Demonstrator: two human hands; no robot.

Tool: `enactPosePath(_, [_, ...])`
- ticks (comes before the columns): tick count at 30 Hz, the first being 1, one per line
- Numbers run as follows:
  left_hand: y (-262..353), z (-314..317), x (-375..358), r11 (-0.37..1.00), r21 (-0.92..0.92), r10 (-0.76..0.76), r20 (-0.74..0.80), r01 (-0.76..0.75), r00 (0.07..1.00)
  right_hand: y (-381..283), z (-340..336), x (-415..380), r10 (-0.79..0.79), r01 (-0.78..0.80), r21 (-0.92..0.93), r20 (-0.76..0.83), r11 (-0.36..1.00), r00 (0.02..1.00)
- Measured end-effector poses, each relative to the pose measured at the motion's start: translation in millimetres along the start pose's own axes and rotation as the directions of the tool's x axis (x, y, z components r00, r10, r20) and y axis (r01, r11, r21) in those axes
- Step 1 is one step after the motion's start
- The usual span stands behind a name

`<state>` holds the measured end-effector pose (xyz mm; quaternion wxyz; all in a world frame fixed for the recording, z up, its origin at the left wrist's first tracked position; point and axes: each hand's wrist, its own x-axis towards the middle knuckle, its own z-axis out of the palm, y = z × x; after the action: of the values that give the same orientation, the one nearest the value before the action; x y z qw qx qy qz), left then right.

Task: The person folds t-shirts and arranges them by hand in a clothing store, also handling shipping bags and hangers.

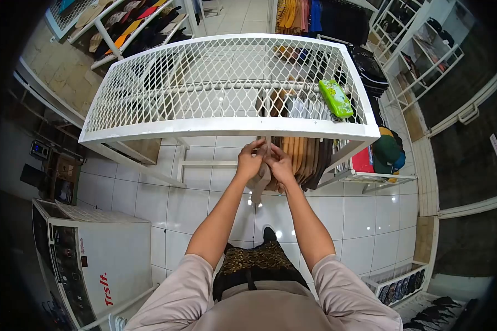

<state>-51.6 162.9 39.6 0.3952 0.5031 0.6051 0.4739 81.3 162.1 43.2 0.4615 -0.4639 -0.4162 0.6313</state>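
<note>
Both my hands are just below the front edge of a white mesh-topped rack (232,131). My left hand (250,160) has its fingers closed on a greyish-beige garment (261,182), which hangs down between my hands. My right hand (280,164) pinches the same garment from the other side, close to my left hand. To the right of it, brown, tan and dark garments (306,157) hang in a row under the rack. A green packet (335,99) lies on the mesh top at the right.
A white cabinet (121,259) stands at the lower left. Caps (386,151) sit on a low shelf at the right, near the rack's leg. Clothes (132,27) lie on a sloped rack at the upper left. A basket (403,284) is at the lower right.
</note>
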Motion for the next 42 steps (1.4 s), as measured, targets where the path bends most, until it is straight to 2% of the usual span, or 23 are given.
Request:
enactPosePath(2, [2,4,6,1.000,0.016,-0.005,-0.026,0.006,1.000,1,-3,10,0.031,-0.031,0.004,0.017,0.999,0.999])
enactPosePath(5, [4,6,9,0.997,0.003,-0.072,0.048,0.072,0.996,15,-2,15,0.051,-0.050,0.019,-0.014,0.999,0.999])
enactPosePath(7, [-2,11,11,0.995,0.055,-0.085,0.058,0.081,0.995,17,0,13,-0.024,0.007,-0.174,-0.095,0.985,0.995])
enactPosePath(8, [-6,14,9,0.995,0.055,-0.090,0.066,0.087,0.994,17,-5,7,-0.018,0.000,-0.174,-0.102,0.985,0.995])
enactPosePath(10, [-10,18,6,0.996,0.081,-0.026,0.062,0.021,0.998,-9,-4,-16,-0.052,-0.017,-0.542,-0.112,0.840,0.992])
enactPosePath(11, [-10,21,1,0.996,0.083,-0.030,0.065,0.025,0.997,-1,-8,-21,-0.031,-0.007,-0.318,-0.113,0.948,0.993])
enactPosePath(12, [-9,26,-1,0.995,0.100,-0.015,0.048,0.010,0.999,-3,-14,-26,-0.034,-0.004,-0.320,-0.112,0.947,0.993])
enactPosePath(13, [-9,30,-5,0.993,0.117,-0.005,0.037,0.001,0.999,-3,-22,-35,-0.250,0.093,-0.583,-0.194,0.807,0.949])
enactPosePath(14, [-8,34,-6,0.993,0.114,-0.007,0.043,0.002,0.999,-4,-28,-42,-0.467,0.127,-0.804,-0.203,0.582,0.861])
enactPosePath(15, [-12,37,-5,0.995,0.103,-0.021,0.012,0.020,1.000,1,-33,-45,-0.511,0.081,-0.838,-0.250,0.540,0.823])
enactPosePath(18, [-19,43,4,0.994,0.089,-0.061,-0.018,0.063,0.998,7,-46,-44,-0.503,0.104,-0.830,-0.227,0.547,0.834])
enactPosePath(20, [-17,43,11,0.993,0.095,-0.080,0.088,0.071,0.993,5,-51,-43,-0.445,0.083,-0.806,-0.234,0.586,0.864])
enactPosePath(21, [-20,46,15,0.998,0.067,-0.007,0.119,-0.001,0.993,5,-56,-42,-0.464,0.127,-0.802,-0.201,0.584,0.863])
enactPosePath(22, [-24,53,16,0.998,0.067,-0.011,0.123,0.003,0.992,6,-59,-42,-0.481,0.168,-0.795,-0.170,0.582,0.860])
enactPosePath(24, [-23,68,17,0.989,0.146,0.012,0.172,-0.038,0.985,8,-65,-41,-0.484,0.152,-0.814,-0.172,0.561,0.858])
enactPosePath(28, [-7,61,9,0.989,0.143,0.012,0.173,-0.037,0.985,7,-70,-43,-0.452,0.141,-0.807,-0.168,0.574,0.876])
enactPosePath(30, [0,54,2,0.990,0.112,-0.107,0.218,0.084,0.970,3,-71,-45,-0.432,0.164,-0.798,-0.130,0.580,0.893])
enactPosePath(34, [-2,59,-22,0.988,0.155,-0.017,0.124,-0.002,0.992,0,-72,-46,-0.459,0.209,-0.802,-0.090,0.560,0.884])
enactPosePath(36, [-13,71,-31,0.998,0.034,0.058,-0.029,-0.057,0.998,-1,-74,-45,-0.454,0.201,-0.796,-0.102,0.571,0.885])
enactPosePath(38, [-17,78,-33,0.996,0.053,0.070,-0.089,-0.065,0.994,0,-72,-47,-0.446,0.195,-0.791,-0.108,0.580,0.888])
enactPosePath(40, [-9,75,-30,0.955,0.286,0.106,-0.071,-0.081,0.992,1,-74,-47,-0.402,0.171,-0.781,-0.110,0.601,0.909])
enactPosePath(42, [-5,69,-35,0.947,0.312,0.103,-0.051,-0.082,0.993,1,-71,-46,-0.381,0.164,-0.780,-0.101,0.604,0.919])
